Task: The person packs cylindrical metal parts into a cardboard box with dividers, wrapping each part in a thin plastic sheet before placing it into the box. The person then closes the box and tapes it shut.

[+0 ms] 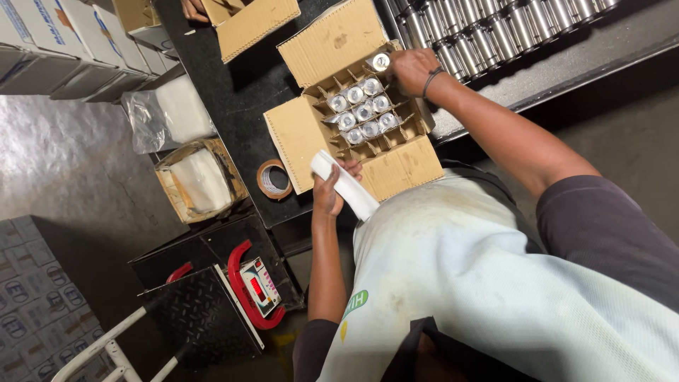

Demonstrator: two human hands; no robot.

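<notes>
An open cardboard box (pixel 396 170) with a divider grid sits on the black table; several shiny metal cylinders (pixel 363 111) stand in its cells. My right hand (pixel 410 69) reaches over the box's far corner and grips one metal cylinder (pixel 380 61) at the grid's edge. My left hand (pixel 329 191) is at the box's near flap, holding a stack of white paper sleeves (pixel 346 185).
Rows of metal cylinders (pixel 495 32) line the grey tray at the back right. A tape roll (pixel 274 179) lies left of the box. Another person's hand (pixel 194 8) holds a second carton at the top. A floor scale with red handles (pixel 247 290), bagged white material (pixel 177 113) and stacked cartons stand at left.
</notes>
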